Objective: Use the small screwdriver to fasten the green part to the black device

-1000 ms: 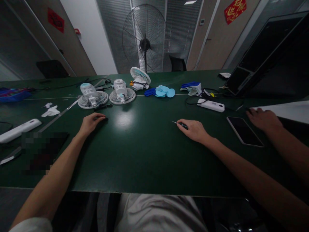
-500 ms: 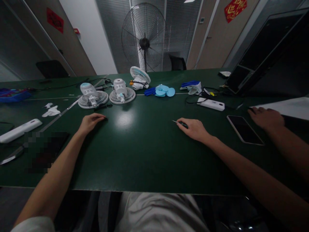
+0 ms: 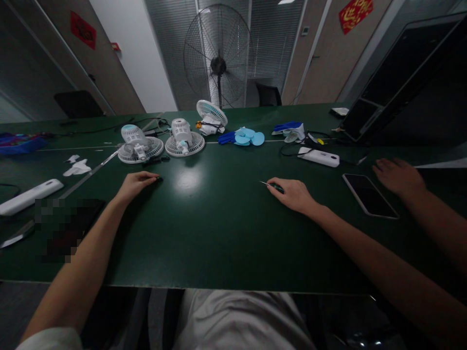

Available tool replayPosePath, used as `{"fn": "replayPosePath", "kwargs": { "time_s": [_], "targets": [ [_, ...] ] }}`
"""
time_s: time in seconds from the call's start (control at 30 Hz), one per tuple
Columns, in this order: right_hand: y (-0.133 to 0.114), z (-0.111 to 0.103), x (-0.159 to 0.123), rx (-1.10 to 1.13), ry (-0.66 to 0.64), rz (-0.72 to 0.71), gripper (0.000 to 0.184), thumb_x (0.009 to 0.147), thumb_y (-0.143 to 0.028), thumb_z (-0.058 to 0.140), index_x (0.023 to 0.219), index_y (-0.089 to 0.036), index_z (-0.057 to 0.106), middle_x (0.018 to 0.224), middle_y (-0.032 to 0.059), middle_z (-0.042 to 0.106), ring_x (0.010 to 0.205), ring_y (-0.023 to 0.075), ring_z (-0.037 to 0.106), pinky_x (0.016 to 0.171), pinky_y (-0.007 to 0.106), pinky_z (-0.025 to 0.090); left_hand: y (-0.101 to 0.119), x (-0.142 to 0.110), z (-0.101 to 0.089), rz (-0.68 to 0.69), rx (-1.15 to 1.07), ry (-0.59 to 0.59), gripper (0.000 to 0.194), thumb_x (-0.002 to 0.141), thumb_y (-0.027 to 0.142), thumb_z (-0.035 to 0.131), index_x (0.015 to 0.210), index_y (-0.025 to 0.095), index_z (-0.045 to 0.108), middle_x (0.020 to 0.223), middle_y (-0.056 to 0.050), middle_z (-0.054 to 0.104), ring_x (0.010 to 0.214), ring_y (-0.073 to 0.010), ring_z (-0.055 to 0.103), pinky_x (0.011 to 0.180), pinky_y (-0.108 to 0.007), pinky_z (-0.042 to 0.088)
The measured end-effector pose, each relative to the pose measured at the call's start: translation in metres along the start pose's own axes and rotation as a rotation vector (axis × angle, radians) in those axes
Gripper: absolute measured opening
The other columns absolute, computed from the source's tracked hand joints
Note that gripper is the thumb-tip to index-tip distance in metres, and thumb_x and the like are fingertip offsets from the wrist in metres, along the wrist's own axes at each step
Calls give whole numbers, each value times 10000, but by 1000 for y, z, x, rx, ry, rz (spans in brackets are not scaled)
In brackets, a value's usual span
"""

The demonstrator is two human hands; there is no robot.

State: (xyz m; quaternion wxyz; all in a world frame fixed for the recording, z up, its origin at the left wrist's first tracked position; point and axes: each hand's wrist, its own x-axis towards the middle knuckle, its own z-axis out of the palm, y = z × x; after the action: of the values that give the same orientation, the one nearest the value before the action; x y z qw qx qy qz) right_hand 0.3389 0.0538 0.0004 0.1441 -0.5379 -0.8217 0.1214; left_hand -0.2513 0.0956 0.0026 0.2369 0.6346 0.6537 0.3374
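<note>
On the green table [image 3: 204,228] rests my left hand [image 3: 136,185], its fingertips pinched together around a small dark piece [image 3: 159,179] too small to name. My right hand [image 3: 294,194] is closed around the dark handle of a small screwdriver [image 3: 278,187], whose thin metal shaft points left. Beyond my left hand, two small white fans [image 3: 140,148] [image 3: 185,144] lie with their grilles down. A third white fan [image 3: 211,114] sits tilted farther back. Light blue fan blades [image 3: 249,136] lie to its right, over a dark blue glove [image 3: 226,138].
A white power bank-like block [image 3: 318,157] and a phone [image 3: 370,196] lie right of my right hand. Another person's hand [image 3: 399,178] rests flat beyond the phone. A blue-and-white glove [image 3: 289,131] is at the back. Another long white block [image 3: 31,197] lies far left.
The other person's hand has shifted slightly, and the white sheet beside it now shows much less. My hands have stayed nearly still; the dark piece at my left fingertips shows a little more.
</note>
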Motion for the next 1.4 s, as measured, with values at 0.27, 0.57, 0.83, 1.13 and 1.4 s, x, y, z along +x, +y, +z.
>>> {"fn": "replayPosePath", "kwargs": {
  "time_s": [0.27, 0.57, 0.83, 1.13, 1.4],
  "targets": [
    [1, 3, 1, -39, 30, -9, 384, 1043, -518, 435, 1269, -287, 642, 1000, 41, 735, 798, 207, 663, 632, 311, 428, -1, -3, 9, 9, 79, 98, 534, 723, 580, 733, 1083, 189, 788, 1103, -91, 777, 1056, -308, 697, 950, -377, 534],
    [0, 0, 0, -4, 0, -6, 393, 1047, -524, 421, 1286, -287, 624, 1001, 44, 724, 811, 209, 662, 650, 317, 451, 0, -7, 21, 232, 288, 186, 392, 871, 499, 613, 1116, 247, 786, 1154, -77, 749, 973, -279, 696, 916, -365, 520],
    [0, 1, 0, -7, 4, -3, 399, 1043, -524, 424, 1282, -277, 627, 970, 45, 719, 784, 203, 650, 637, 309, 441, 0, -6, 20, 177, 236, 204, 371, 840, 484, 652, 1095, 253, 791, 1148, -63, 759, 1006, -280, 697, 941, -357, 522],
    [1, 2, 0, 0, 11, -18, 399, 1046, -527, 422, 1286, -280, 623, 998, 46, 723, 797, 202, 654, 638, 306, 438, 5, -8, 18, -5, 130, 219, 444, 758, 517, 727, 1082, 222, 798, 1019, -61, 790, 965, -269, 722, 854, -316, 541],
    [-4, -2, -1, -11, -7, 11, 420, 1045, -529, 412, 1287, -268, 633, 958, 48, 719, 763, 200, 643, 614, 306, 424, 0, -5, 16, -115, -3, 235, 472, 675, 517, 794, 1044, 223, 803, 982, -65, 789, 996, -279, 709, 875, -325, 536]
  ]
}}
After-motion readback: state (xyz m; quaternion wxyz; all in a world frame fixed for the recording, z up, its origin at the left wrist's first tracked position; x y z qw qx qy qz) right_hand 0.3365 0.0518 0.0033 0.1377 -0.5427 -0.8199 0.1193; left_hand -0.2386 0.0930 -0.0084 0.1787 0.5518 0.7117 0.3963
